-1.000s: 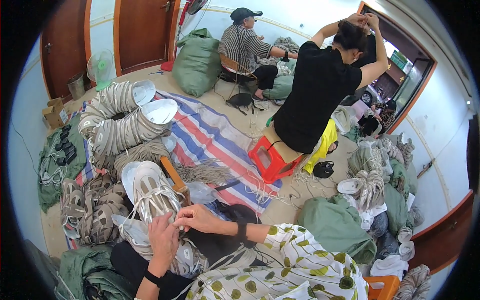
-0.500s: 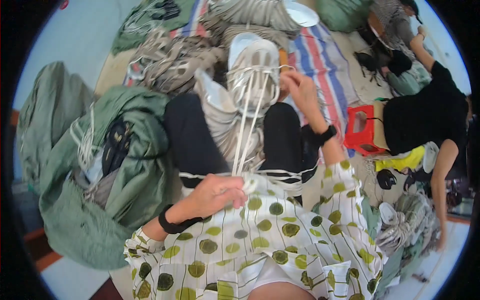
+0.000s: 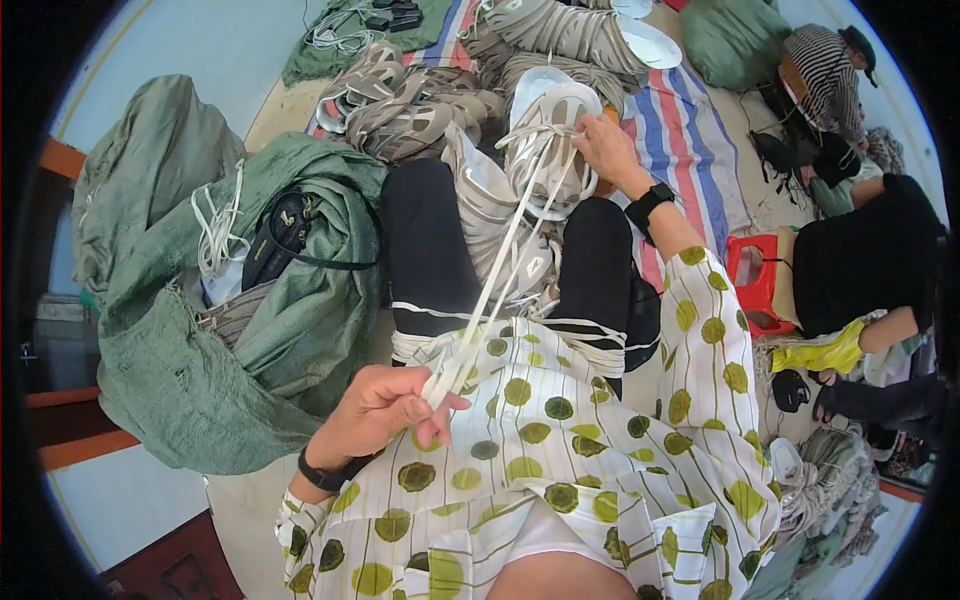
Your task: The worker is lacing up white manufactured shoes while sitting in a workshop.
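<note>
Between my knees rests a beige and white shoe upper (image 3: pixel 560 118), on top of a row of nested shoe uppers (image 3: pixel 478 195). White shoelaces (image 3: pixel 500 272) stretch tight from its eyelets toward my waist. Closed around their lower ends is my left hand (image 3: pixel 395 400), above my lap. My right hand (image 3: pixel 607 150) is pinched at the upper's right edge, where a lace passes; its fingertips partly cover what they grip. More white laces (image 3: pixel 582 345) lie looped across my thighs.
A green sack (image 3: pixel 190 400) with a black bag (image 3: pixel 280 235) in it stands at my left. Piled uppers (image 3: pixel 420 115) lie ahead, near a striped sheet (image 3: pixel 690 150). At right are a red stool (image 3: pixel 752 285) and a co-worker in black (image 3: pixel 865 265); another person (image 3: pixel 825 80) sits farther off.
My view has shifted, so the scene sits farther right. My left hand has drawn the laces down and left. The right hand has closed in on the upper's edge and pinched there.
</note>
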### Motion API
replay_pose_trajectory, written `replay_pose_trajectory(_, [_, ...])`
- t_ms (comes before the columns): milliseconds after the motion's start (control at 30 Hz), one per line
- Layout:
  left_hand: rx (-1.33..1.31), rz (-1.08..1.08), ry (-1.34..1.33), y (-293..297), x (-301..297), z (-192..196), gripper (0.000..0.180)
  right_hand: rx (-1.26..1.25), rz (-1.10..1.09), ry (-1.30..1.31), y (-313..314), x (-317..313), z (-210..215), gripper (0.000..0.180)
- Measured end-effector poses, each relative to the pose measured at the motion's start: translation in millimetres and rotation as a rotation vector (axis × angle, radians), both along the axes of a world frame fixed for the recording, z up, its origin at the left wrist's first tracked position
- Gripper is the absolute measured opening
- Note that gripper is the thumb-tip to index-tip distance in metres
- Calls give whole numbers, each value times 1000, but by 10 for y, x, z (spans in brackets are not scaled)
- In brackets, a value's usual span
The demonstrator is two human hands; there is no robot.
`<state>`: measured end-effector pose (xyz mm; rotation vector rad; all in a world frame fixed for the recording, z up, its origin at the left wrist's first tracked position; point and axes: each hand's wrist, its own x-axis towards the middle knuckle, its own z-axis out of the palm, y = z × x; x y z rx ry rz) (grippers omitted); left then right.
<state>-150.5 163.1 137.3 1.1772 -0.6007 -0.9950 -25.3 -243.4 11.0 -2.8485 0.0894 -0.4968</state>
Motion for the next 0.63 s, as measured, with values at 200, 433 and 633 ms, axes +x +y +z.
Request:
replay_pose_trajectory(200, [0,-8,10,-86,23,19,28,114,-73,93,-69,100,37,19])
replay_pose_trajectory(433, [140,-62,-22,372,77,324,28,-82,95,-31,-420,20,29,17])
replay_pose_trajectory(633, [-395,-332,-218,919,155,562,37,632,44,389,-606,76,-29,19])
